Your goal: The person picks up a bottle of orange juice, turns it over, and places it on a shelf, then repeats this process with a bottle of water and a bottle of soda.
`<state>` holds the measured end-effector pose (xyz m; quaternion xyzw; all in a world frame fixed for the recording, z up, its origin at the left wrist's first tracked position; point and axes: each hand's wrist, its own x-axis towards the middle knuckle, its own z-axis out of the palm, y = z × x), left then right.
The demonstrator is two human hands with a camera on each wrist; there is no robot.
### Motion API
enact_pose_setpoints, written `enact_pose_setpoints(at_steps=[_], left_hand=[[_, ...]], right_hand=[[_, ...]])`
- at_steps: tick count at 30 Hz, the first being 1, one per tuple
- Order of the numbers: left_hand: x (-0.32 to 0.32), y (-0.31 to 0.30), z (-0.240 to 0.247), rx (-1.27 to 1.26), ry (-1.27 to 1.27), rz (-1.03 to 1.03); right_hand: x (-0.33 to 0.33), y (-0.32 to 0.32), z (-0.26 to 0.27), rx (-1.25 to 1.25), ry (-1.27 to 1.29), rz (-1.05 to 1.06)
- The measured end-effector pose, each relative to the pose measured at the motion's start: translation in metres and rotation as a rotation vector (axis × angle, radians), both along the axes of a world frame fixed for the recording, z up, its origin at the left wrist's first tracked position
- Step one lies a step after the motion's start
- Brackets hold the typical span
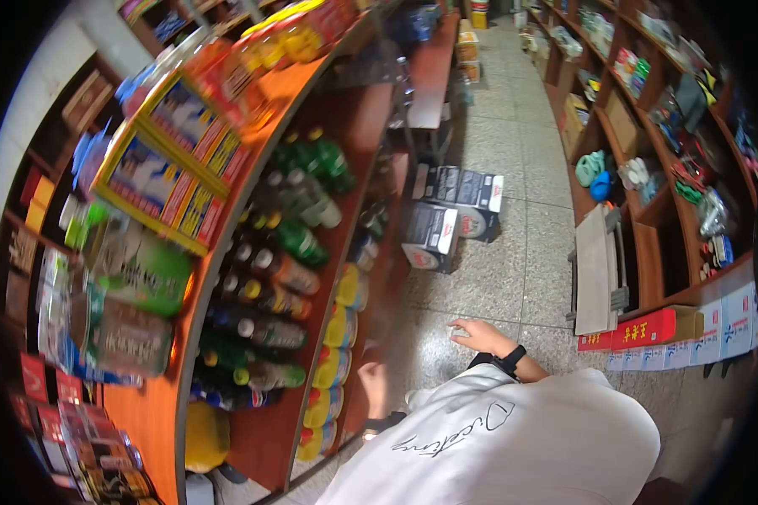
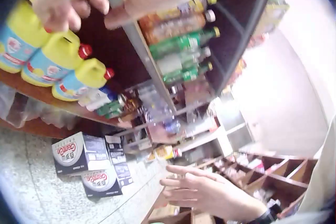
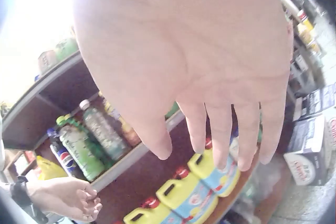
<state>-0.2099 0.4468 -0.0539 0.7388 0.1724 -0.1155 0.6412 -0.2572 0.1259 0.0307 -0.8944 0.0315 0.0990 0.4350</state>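
My left hand point(image 1: 376, 385) hangs beside the lower shelf with loosely bent fingers and holds nothing. Yellow jugs with blue labels and red caps point(image 2: 60, 61) stand in a row on that shelf, close to this hand. My right hand point(image 1: 485, 338) is out over the floor, its straight fingers spread in the right wrist view, nothing in them. Over the jugs, drink bottles point(image 1: 265, 269) fill another shelf. Two dark printed cartons point(image 1: 434, 236) sit on the floor ahead of both hands.
A wooden counter point(image 1: 143, 421) on my left bears yellow boxes point(image 1: 164, 181) and large bottles. Along the right runs a shelf unit point(image 1: 640, 151) with assorted goods, a folded panel point(image 1: 596, 269) leaning on it and red boxes point(image 1: 644, 328) at its foot. The tiled floor point(image 1: 514, 151) stretches between.
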Motion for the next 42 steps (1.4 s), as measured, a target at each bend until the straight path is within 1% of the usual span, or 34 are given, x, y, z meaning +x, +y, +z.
enact_pose_setpoints(at_steps=[1,2,4,5,6,8,9,10,12,14,16,17,18,20,21,22,23,24,26,29,30,32,34,35,37,38,39,40,42], left_hand=[[0.009,-0.032,0.014,0.060,-0.079,-0.149],[0.017,-0.063,0.027,0.116,-0.155,-0.294],[0.027,-0.125,0.061,0.148,-0.321,-0.468],[0.031,-0.152,0.076,0.185,-0.368,-0.550],[0.036,-0.178,0.085,0.222,-0.414,-0.632],[0.040,-0.224,0.085,0.232,-0.494,-0.724],[0.041,-0.245,0.083,0.211,-0.496,-0.739],[0.040,-0.265,0.084,0.201,-0.498,-0.758],[0.040,-0.305,0.087,0.132,-0.435,-0.814],[0.038,-0.342,0.086,0.135,-0.468,-0.858],[0.038,-0.370,0.089,0.153,-0.487,-0.896],[0.039,-0.384,0.091,0.154,-0.504,-0.945],[0.042,-0.398,0.094,0.155,-0.524,-0.994],[0.049,-0.421,0.093,0.138,-0.506,-1.036],[0.053,-0.433,0.089,0.125,-0.488,-1.060],[0.060,-0.448,0.092,0.113,-0.468,-1.085],[0.066,-0.462,0.096,0.177,-0.375,-1.115],[0.075,-0.478,0.095,0.168,-0.383,-1.124],[0.093,-0.510,0.091,0.106,-0.432,-1.163],[0.124,-0.569,0.085,0.092,-0.436,-1.205],[0.137,-0.591,0.087,0.068,-0.439,-1.206],[0.166,-0.640,0.100,0.090,-0.437,-1.242],[0.185,-0.684,0.112,0.007,-0.501,-1.232],[0.197,-0.707,0.117,0.016,-0.551,-1.230],[0.222,-0.748,0.127,-0.013,-0.583,-1.230],[0.232,-0.766,0.132,-0.031,-0.610,-1.226],[0.240,-0.782,0.138,-0.050,-0.573,-1.224],[0.248,-0.794,0.140,-0.051,-0.571,-1.226],[0.261,-0.817,0.145,0.018,-0.578,-1.233]], right_hand=[[-0.006,-0.017,-0.004,-0.026,0.037,-0.071],[-0.011,-0.032,-0.006,-0.027,0.035,-0.097],[-0.016,-0.063,-0.006,-0.045,0.027,-0.167],[-0.016,-0.076,-0.001,-0.023,-0.025,-0.171],[-0.016,-0.091,0.003,-0.032,-0.024,-0.189],[-0.017,-0.117,0.016,0.014,-0.141,-0.180],[-0.019,-0.130,0.027,-0.010,-0.143,-0.202],[-0.022,-0.145,0.025,-0.016,-0.140,-0.222],[-0.028,-0.176,0.021,0.060,-0.217,-0.299],[-0.036,-0.206,0.037,0.073,-0.220,-0.369],[-0.043,-0.232,0.044,0.159,-0.222,-0.468],[-0.044,-0.243,0.049,0.263,-0.193,-0.537],[-0.044,-0.255,0.047,0.260,-0.196,-0.547],[-0.044,-0.275,0.038,0.318,-0.250,-0.698],[-0.041,-0.284,0.034,0.328,-0.295,-0.736],[-0.038,-0.293,0.034,0.318,-0.305,-0.744],[-0.034,-0.303,0.034,0.327,-0.286,-0.779],[-0.031,-0.313,0.032,0.338,-0.265,-0.814],[-0.020,-0.337,0.026,0.322,-0.274,-0.834],[0.002,-0.387,0.019,0.310,-0.307,-0.826],[0.013,-0.407,0.021,0.261,-0.293,-0.842],[0.040,-0.445,0.032,0.207,-0.285,-0.878],[0.060,-0.485,0.045,0.178,-0.349,-0.815],[0.072,-0.503,0.061,0.183,-0.305,-0.822],[0.096,-0.542,0.065,0.152,-0.301,-0.809],[0.106,-0.559,0.066,0.133,-0.295,-0.792],[0.114,-0.574,0.067,0.069,-0.289,-0.792],[0.121,-0.585,0.068,0.068,-0.287,-0.795],[0.135,-0.605,0.072,0.101,-0.354,-0.871]])
